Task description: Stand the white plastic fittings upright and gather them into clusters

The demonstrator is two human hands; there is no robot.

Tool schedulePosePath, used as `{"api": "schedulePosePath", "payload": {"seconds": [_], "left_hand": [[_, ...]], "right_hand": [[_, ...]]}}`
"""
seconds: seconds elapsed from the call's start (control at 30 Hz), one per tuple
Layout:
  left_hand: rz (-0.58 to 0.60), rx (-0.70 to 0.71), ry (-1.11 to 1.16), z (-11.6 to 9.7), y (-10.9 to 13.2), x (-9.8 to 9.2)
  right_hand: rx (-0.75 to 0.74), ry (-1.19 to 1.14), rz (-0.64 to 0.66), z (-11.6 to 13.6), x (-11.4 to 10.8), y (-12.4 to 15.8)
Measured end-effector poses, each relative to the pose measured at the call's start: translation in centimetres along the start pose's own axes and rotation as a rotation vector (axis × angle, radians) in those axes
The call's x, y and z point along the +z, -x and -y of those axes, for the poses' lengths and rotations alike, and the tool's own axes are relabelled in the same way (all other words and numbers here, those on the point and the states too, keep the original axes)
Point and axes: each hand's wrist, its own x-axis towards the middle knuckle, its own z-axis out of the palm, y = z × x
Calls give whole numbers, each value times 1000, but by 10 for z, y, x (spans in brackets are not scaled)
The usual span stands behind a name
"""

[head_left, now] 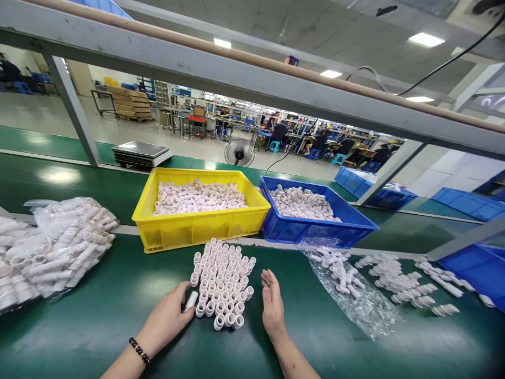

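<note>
Many short white pipe fittings (223, 284) stand upright in a packed cluster on the green work surface (158, 268). My left hand (168, 318) is at the cluster's left edge, thumb and fingers around a single tilted white fitting (191, 300). To the right of the cluster, my right hand (273, 305) is raised on its edge with the palm facing the fittings, a small gap between them, and holds nothing. Behind the cluster are a yellow bin (205, 226) and a blue bin (315, 226), both holding loose white pieces.
A clear bag of white pipe pieces (67, 247) lies at the left. Plastic film (366, 310) with fittings and further rows of fittings (402, 279) lie at the right. A scale (141, 151) stands behind the yellow bin. A metal frame crosses above.
</note>
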Motion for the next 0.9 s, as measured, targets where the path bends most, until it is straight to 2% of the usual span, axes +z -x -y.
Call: {"api": "schedulePosePath", "payload": {"seconds": [0.17, 0.3, 0.5, 0.67, 0.9], "left_hand": [[51, 54, 36, 9, -2, -8], [31, 70, 195, 10, -2, -15], [3, 147, 310, 6, -4, -4], [-87, 171, 287, 3, -10, 7], [-131, 217, 239, 6, -12, 7]], "right_hand": [[134, -118, -60, -7, 0, -9], [201, -267, -90, -11, 9, -23], [287, -478, -163, -9, 29, -48], [330, -517, -110, -1, 37, -50], [326, -503, -21, -4, 46, -50]]}}
